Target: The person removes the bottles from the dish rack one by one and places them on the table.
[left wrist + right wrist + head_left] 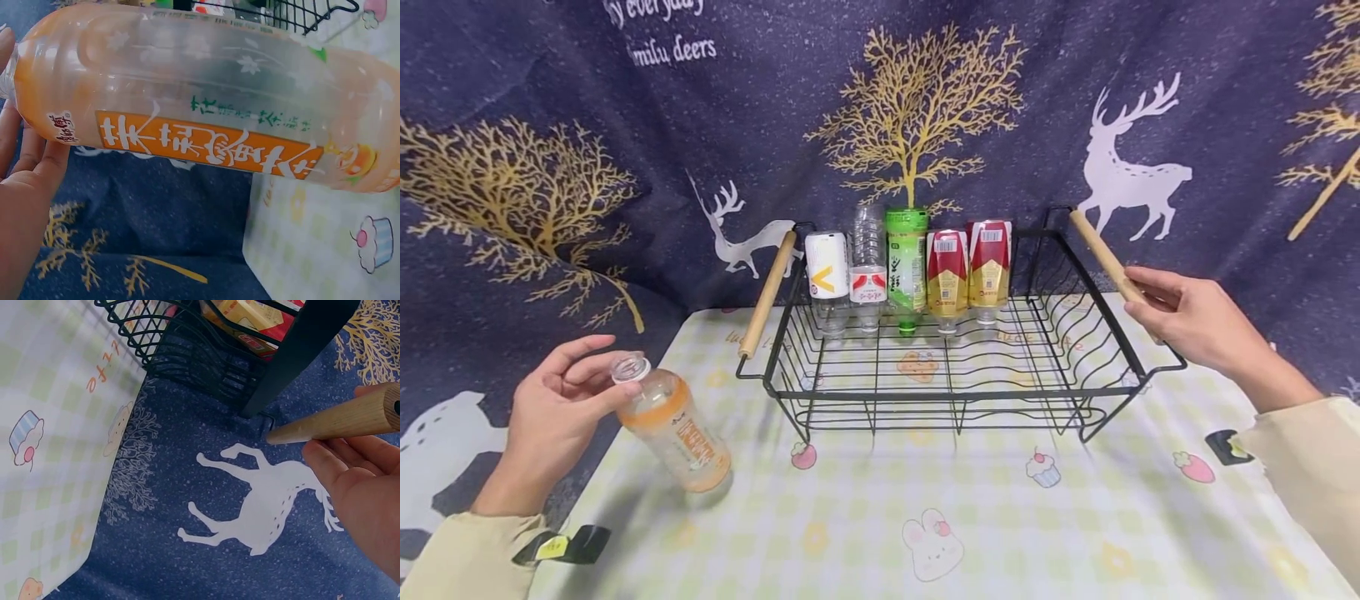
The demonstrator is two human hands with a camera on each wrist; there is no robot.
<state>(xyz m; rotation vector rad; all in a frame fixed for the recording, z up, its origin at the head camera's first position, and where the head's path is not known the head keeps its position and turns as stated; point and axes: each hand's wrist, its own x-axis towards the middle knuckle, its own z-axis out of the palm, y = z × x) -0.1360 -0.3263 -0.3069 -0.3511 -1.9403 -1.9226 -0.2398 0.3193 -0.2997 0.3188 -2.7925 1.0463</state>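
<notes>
At the left of the head view my left hand (561, 408) pinches a clear plastic bottle (688, 442) by its capless neck. The bottle tilts, and its orange label (209, 147) with white characters fills much of the left wrist view. My right hand (1195, 321) grips the right wooden handle (1101, 250) of a black wire rack (958, 396). In the right wrist view, fingers (328, 464) lie against that handle (331, 422). Inside the rack, several empty bottles stand neck down along the back, among them a green bottle (907, 254) and a white-labelled bottle (827, 267).
Two red-and-gold bottles (990, 267) end the row on its right. The rack's left wooden handle (767, 296) stands out toward the bottle in my left hand. Under the rack is a checked tablecloth (857, 500); a dark blue cloth (760, 100) hangs behind.
</notes>
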